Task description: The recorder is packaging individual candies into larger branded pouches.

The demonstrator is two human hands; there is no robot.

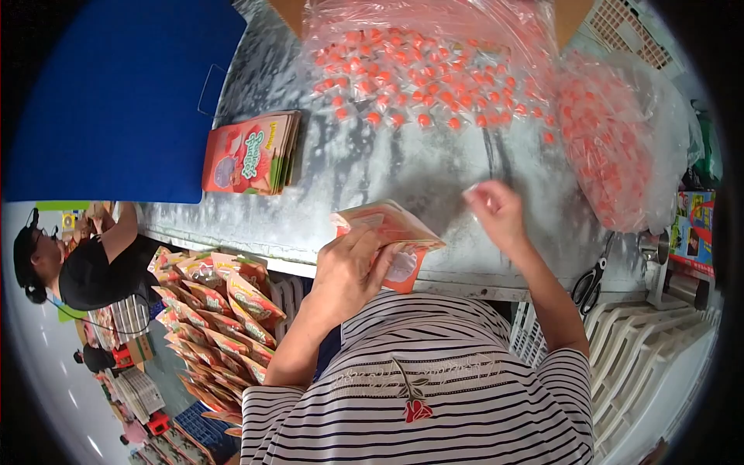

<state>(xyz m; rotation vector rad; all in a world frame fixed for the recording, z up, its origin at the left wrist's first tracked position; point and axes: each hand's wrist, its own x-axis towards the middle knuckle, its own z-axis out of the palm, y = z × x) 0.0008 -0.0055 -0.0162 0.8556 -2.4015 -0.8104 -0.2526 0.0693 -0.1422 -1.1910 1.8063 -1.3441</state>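
As left hand (345, 270) holds one pouch (407, 225), right hand (500, 215) apart—one scissors (592, 284).

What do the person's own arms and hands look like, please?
The left sleeve and right sleeve are short, whitish with thin dark stripes. The left forearm, right forearm, left hand and right hand are bare, without gloves.

The pouch (399, 222) is between stacked pouches (246, 155) and scissors (590, 284)

2 hands (353, 267) – 1 held pouch (391, 225), 1 pouch stk (246, 155) – & 1 pr scissors (600, 266).
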